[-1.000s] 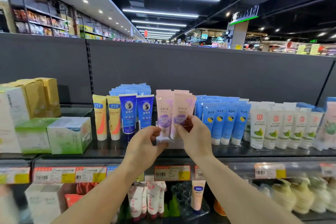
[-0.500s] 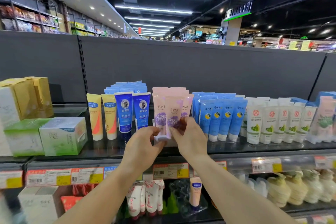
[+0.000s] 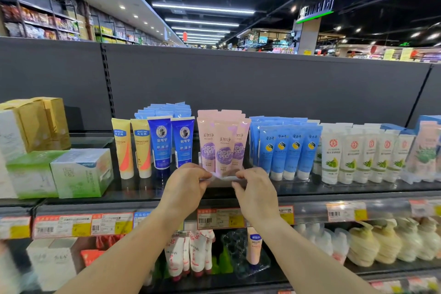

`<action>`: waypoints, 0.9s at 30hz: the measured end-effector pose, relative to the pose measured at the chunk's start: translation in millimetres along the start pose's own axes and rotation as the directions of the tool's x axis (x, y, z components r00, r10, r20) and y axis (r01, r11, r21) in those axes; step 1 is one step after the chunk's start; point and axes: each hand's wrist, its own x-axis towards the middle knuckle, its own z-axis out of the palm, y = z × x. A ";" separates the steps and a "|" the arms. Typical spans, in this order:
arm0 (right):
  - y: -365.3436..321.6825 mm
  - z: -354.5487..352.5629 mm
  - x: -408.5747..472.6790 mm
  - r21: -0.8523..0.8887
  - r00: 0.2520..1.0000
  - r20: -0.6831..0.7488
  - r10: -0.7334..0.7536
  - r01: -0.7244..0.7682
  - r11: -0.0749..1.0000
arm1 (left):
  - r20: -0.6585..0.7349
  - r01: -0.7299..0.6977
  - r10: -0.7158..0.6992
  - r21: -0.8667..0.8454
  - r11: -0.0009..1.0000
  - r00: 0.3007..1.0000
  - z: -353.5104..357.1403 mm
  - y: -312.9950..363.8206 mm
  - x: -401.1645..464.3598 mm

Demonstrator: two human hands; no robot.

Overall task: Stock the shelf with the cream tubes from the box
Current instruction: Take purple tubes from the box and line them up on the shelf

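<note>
Pink tubes [image 3: 224, 144] now stand upright on the shelf [image 3: 310, 188] just above both fingertips, left hand [image 3: 183, 188] and right hand [image 3: 256, 194] having lowered to pinch the front tube's base, indicating placement nearly complete.

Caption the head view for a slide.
Both hands, left hand and right hand, steady pink cream tubes on the top shelf between blue tube rows.

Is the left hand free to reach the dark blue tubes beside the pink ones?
Probably not yet: the left hand is pinching the pink tubes at their base. The dark blue tubes stand unobstructed just left.
</note>
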 end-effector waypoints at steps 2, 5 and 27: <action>1.9 0.5 1.1 0.012 1.000 -0.005 0.000 0.000 1.000 | 0.008 -0.004 0.004 0.015 1.000 1.000 -0.3 0.1 1.0; 4.6 1.6 2.1 0.025 1.000 -0.014 -0.009 0.009 1.000 | 0.005 0.002 -0.002 0.015 1.000 1.000 0.1 0.0 1.9; 50.2 -23.0 -10.9 0.065 0.992 -0.108 -0.061 0.068 0.996 | -0.023 0.183 -0.182 0.106 0.977 0.983 10.5 11.3 5.3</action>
